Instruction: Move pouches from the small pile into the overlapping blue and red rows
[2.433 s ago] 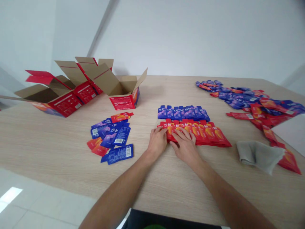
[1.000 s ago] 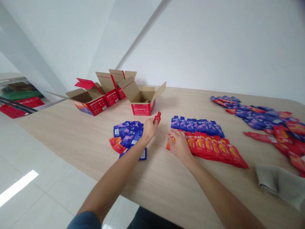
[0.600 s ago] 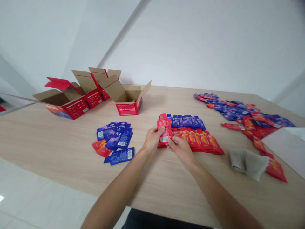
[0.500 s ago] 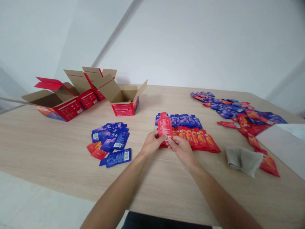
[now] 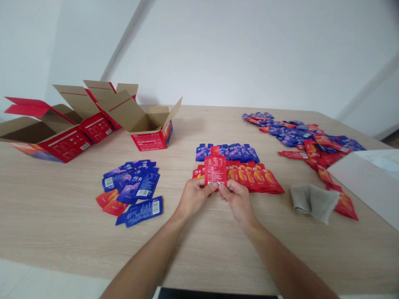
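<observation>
A red pouch [image 5: 215,168] with a narrow spout end is held upright, its printed text side facing me. My left hand [image 5: 196,195] pinches its lower left corner, and my right hand [image 5: 237,198] pinches the lower right corner. Behind and partly hidden by it lies an overlapping row of red pouches [image 5: 255,177] with orange fruit pictures. Farther back is a matching row of blue pouches [image 5: 240,152]. Left of my hands, several blue pouches [image 5: 141,182] lie loosely piled with red-orange pouches [image 5: 112,202] at their edge.
An open red carton [image 5: 149,141] stands at the back, with more open red cartons [image 5: 67,143] to its left. Mixed blue and red pouches [image 5: 289,135] spread along the right side. A grey cloth [image 5: 312,201] lies near a white sheet-like object [image 5: 364,178] at right.
The red pouch has straightened to face me squarely, with both hands still pinching its lower corners. My view has shifted slightly, so the surroundings sit differently in frame.
</observation>
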`<move>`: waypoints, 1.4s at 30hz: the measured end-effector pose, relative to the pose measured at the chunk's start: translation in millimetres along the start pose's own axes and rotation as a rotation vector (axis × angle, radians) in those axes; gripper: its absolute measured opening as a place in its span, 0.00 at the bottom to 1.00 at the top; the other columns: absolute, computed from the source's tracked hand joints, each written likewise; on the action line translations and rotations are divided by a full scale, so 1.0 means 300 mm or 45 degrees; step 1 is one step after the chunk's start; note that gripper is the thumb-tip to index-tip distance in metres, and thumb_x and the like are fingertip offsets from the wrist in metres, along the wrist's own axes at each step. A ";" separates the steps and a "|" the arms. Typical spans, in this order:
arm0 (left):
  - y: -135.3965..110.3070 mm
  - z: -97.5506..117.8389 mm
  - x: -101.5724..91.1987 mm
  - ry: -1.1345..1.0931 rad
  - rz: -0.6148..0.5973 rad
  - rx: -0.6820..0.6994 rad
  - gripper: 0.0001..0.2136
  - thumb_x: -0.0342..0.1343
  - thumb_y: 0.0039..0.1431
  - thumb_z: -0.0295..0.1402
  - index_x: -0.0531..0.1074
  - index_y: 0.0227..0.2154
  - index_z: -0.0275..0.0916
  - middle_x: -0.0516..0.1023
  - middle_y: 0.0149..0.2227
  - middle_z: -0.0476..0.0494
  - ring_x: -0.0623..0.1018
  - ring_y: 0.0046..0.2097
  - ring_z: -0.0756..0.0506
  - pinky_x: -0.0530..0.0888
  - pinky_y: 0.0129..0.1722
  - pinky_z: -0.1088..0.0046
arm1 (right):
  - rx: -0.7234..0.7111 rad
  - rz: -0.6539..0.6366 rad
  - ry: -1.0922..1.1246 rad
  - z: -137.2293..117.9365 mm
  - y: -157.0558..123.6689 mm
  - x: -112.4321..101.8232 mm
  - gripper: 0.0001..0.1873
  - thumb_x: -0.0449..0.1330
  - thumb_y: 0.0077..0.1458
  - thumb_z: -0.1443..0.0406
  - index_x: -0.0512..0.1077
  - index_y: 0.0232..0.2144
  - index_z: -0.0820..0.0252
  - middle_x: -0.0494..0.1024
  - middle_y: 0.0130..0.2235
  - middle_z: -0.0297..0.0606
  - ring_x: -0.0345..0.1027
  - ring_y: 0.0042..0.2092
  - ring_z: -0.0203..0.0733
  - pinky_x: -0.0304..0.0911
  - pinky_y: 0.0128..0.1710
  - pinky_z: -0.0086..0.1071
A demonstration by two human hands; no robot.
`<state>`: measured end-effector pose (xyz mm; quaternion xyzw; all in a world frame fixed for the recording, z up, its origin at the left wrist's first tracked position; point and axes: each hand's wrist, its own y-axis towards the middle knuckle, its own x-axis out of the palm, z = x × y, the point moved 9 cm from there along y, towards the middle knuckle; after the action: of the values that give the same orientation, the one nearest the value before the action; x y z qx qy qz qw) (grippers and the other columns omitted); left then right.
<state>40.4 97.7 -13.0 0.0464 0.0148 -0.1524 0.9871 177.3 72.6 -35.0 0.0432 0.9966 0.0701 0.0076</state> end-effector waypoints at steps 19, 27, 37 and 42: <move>-0.008 -0.065 -0.046 -0.366 0.319 -0.132 0.09 0.61 0.49 0.35 0.78 0.31 0.36 0.81 0.31 0.46 0.78 0.34 0.45 0.73 0.38 0.69 | -0.458 0.150 -0.490 -0.148 -0.036 0.008 0.14 0.59 0.63 0.56 0.71 0.47 0.58 0.76 0.47 0.45 0.71 0.46 0.47 0.70 0.47 0.39; -0.027 0.006 -0.029 -0.313 0.221 -0.085 0.12 0.65 0.51 0.41 0.78 0.31 0.35 0.80 0.30 0.46 0.75 0.30 0.48 0.72 0.33 0.73 | -0.145 -0.090 -0.150 -0.073 -0.021 0.027 0.18 0.60 0.64 0.51 0.74 0.33 0.60 0.75 0.30 0.34 0.66 0.30 0.38 0.62 0.30 0.29; -0.043 0.013 -0.126 -0.150 0.541 -0.006 0.20 0.62 0.56 0.49 0.71 0.22 0.37 0.73 0.21 0.50 0.68 0.23 0.52 0.67 0.23 0.78 | -0.144 -0.125 -0.245 -0.088 -0.060 0.095 0.16 0.61 0.62 0.55 0.73 0.27 0.59 0.75 0.27 0.33 0.66 0.29 0.37 0.61 0.29 0.29; -0.031 -0.015 -0.139 -0.136 0.532 -0.071 0.24 0.59 0.57 0.55 0.70 0.20 0.36 0.73 0.19 0.49 0.67 0.21 0.52 0.63 0.20 0.77 | -0.117 -0.184 -0.194 -0.081 -0.060 0.099 0.14 0.59 0.63 0.56 0.79 0.39 0.58 0.81 0.37 0.38 0.75 0.38 0.43 0.69 0.38 0.33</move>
<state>-2.2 101.7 -16.6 0.0131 -0.0432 0.0536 0.9975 145.7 54.2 -13.9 -0.0239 0.9894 0.1115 0.0902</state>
